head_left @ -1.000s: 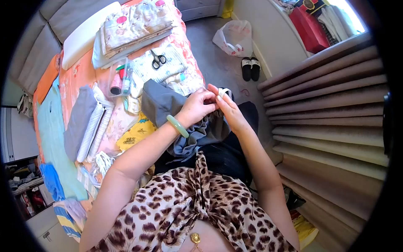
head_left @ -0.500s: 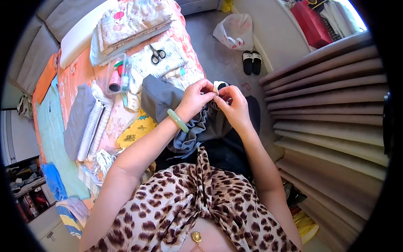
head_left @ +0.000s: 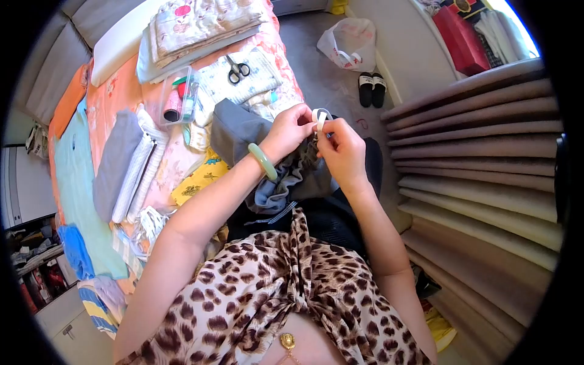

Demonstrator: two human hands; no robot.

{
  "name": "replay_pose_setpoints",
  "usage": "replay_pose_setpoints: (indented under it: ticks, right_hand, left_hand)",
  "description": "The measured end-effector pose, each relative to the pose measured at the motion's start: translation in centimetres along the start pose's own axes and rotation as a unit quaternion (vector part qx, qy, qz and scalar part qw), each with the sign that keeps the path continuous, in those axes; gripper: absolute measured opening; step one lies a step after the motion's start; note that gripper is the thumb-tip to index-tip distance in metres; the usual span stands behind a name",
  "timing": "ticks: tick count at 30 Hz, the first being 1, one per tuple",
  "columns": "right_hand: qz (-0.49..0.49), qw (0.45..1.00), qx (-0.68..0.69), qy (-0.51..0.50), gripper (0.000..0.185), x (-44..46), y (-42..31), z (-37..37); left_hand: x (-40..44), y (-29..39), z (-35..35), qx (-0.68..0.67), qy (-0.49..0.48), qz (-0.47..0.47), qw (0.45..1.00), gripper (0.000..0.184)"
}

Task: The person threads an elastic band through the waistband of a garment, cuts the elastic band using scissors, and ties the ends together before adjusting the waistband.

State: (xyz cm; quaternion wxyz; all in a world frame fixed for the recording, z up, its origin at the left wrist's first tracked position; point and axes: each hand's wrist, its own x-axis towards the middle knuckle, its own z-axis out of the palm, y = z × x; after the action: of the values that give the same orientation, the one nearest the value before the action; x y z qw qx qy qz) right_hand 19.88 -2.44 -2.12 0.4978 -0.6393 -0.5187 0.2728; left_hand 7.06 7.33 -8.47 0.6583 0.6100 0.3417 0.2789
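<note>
A white elastic band (head_left: 321, 115) forms a small loop between my two hands. My left hand (head_left: 293, 131), with a pale green bangle on its wrist, pinches the band from the left. On the other side my right hand (head_left: 344, 148) has its fingers closed on the same band. Gray gathered fabric (head_left: 277, 188) lies over my lap below both hands, and part of it spreads left onto the bed. Where the band meets the fabric is hidden behind my fingers.
On the bed (head_left: 112, 85) are black scissors (head_left: 238, 70), a clear box (head_left: 180, 97) of thread, folded gray cloth (head_left: 118, 164), white strips (head_left: 149, 225) and yellow fabric (head_left: 198, 181). A plastic bag (head_left: 350, 44) and slippers (head_left: 371, 90) are on the floor. Curtains (head_left: 474, 140) hang at right.
My right hand has gone from stretched fingers to a pinch, and the white band now stands up as a loop between my hands. The view has shifted slightly.
</note>
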Motion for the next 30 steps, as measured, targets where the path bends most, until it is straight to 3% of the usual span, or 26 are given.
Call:
replay_pose_setpoints:
  ticks: [5, 11, 14, 17, 20, 23, 24, 27, 30]
  right_hand:
    - [0.202, 0.967, 0.152, -0.016, 0.011, 1.1, 2.0, -0.2]
    - [0.273, 0.951, 0.121, -0.085, 0.011, 1.8, 3.7, -0.1]
    - [0.266, 0.946, 0.139, -0.123, 0.011, 1.7, 4.5, -0.1]
    - [0.259, 0.944, 0.158, -0.13, 0.01, 1.7, 4.5, -0.2]
    - [0.273, 0.937, 0.183, -0.119, 0.01, 1.7, 5.1, -0.7]
    - [0.29, 0.931, 0.195, -0.107, 0.01, 1.5, 5.6, -0.9]
    - [0.295, 0.929, 0.196, -0.104, 0.01, 1.5, 5.7, -0.8]
    - [0.283, 0.931, 0.206, -0.101, 0.011, 1.5, 5.4, -0.6]
    - [0.279, 0.935, 0.194, -0.101, 0.012, 1.5, 5.2, -0.6]
  left_hand:
    - [-0.6, 1.0, -0.1, -0.194, 0.022, -0.045, 0.98, 0.007]
    - [0.6, 3.3, -1.4, -0.051, -0.062, 0.027, 0.996, 0.008]
    - [2.5, 4.7, -2.4, 0.111, -0.152, 0.079, 0.979, 0.01]
    - [3.5, 4.5, -2.4, 0.176, -0.186, 0.089, 0.963, 0.013]
    - [3.5, 3.4, -2.5, 0.24, -0.036, 0.112, 0.964, 0.018]
    - [2.5, 3.4, -3.4, 0.324, -0.003, 0.018, 0.946, 0.035]
    - [2.3, 3.5, -3.3, 0.295, -0.058, -0.094, 0.949, 0.035]
    - [0.8, 3.0, -2.4, 0.094, -0.126, -0.172, 0.972, 0.035]
    - [1.0, 0.8, -1.0, 0.016, -0.071, -0.039, 0.997, 0.037]
